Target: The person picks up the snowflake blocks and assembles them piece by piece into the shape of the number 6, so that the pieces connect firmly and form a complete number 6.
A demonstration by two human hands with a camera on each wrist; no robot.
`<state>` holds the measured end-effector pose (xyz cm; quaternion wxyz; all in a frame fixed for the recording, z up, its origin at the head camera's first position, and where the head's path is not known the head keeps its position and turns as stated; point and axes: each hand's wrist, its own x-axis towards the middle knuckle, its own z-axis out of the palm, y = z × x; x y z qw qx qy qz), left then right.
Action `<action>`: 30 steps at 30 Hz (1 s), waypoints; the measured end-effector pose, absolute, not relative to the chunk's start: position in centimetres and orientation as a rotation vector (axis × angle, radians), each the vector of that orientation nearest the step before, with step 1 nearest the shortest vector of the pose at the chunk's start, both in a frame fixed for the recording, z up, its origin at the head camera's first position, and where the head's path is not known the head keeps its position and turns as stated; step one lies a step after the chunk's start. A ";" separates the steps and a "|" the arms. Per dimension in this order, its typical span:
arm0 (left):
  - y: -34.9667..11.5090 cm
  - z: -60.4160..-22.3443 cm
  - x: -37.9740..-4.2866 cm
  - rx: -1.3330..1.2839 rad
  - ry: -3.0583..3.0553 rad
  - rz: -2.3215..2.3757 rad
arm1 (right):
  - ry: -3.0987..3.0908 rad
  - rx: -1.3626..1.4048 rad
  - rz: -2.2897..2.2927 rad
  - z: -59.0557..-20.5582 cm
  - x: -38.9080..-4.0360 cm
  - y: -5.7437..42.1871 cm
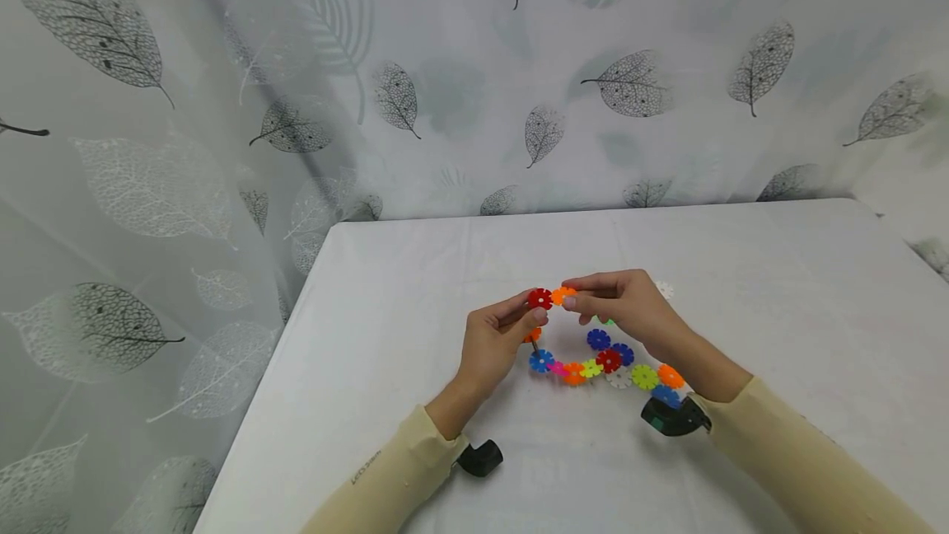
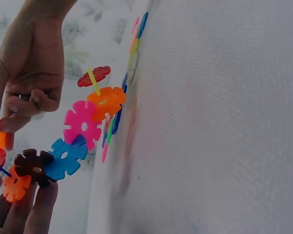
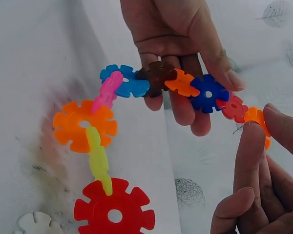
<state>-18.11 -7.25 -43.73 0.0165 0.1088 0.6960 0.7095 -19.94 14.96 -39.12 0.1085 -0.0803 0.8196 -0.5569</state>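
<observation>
A chain of interlocking snowflake discs hangs in a curve between the hands over the table. My left hand (image 1: 489, 344) grips it near one end, its thumb by a dark blue disc (image 3: 208, 93) and its fingers behind a brown disc (image 3: 158, 78) and an orange one. My right hand (image 1: 630, 307) pinches an orange disc (image 1: 563, 295) between thumb and fingertips, right at the edge of a red disc (image 1: 540, 298). Farther along the chain come a light blue disc (image 3: 129, 82), a pink one (image 3: 107, 91), an orange one, a yellow one (image 3: 98, 161) and a larger-looking red one (image 3: 115, 207).
Loose discs lie on the white table (image 1: 385, 311) below and beside the right forearm: dark blue (image 1: 598, 339), yellow-green (image 1: 644, 377), orange (image 1: 670, 376) and blue. A white disc (image 1: 664, 290) is behind the right hand. A leaf-patterned curtain (image 1: 460, 105) hangs behind the table.
</observation>
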 end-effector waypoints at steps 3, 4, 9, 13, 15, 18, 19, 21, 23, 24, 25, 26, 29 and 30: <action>-7.3 -43.8 -18.1 0.355 2.161 2.212 | 2.431 -0.237 -1.642 -39.0 -19.8 14.9; -7.3 -43.8 -18.1 0.358 2.158 2.217 | 2.436 -0.237 -1.645 -39.0 -19.7 14.9; -7.3 -43.7 -18.0 0.376 2.170 2.208 | 2.447 -0.222 -1.655 -39.2 -19.7 14.9; -7.3 -43.7 -17.9 0.376 2.181 2.194 | 2.459 -0.219 -1.664 -39.2 -19.6 14.8; -7.3 -43.7 -17.9 0.376 2.185 2.191 | 2.466 -0.216 -1.668 -39.2 -19.6 14.6; -7.3 -43.8 -18.0 0.382 2.195 2.184 | 2.480 -0.218 -1.673 -39.3 -19.6 14.6; -7.3 -43.7 -17.9 0.384 2.196 2.184 | 2.484 -0.216 -1.676 -39.3 -19.7 14.5; -7.3 -43.7 -17.9 0.389 2.196 2.185 | 2.495 -0.224 -1.678 -39.3 -19.7 14.5; -7.3 -43.7 -17.9 0.398 2.193 2.188 | 2.508 -0.233 -1.675 -39.2 -19.7 14.4; -7.3 -43.8 -17.9 0.404 2.192 2.189 | 2.514 -0.238 -1.675 -39.2 -19.7 14.4; -7.3 -43.8 -17.9 0.406 2.191 2.191 | 2.521 -0.244 -1.673 -39.2 -19.7 14.3; -7.3 -43.8 -17.9 0.413 2.188 2.195 | 2.529 -0.246 -1.668 -39.2 -19.7 14.3; -7.3 -43.7 -17.9 0.430 2.199 2.188 | 2.552 -0.252 -1.664 -39.2 -19.7 14.2; -7.2 -43.7 -17.8 0.434 2.201 2.188 | 2.558 -0.253 -1.664 -39.2 -19.6 14.1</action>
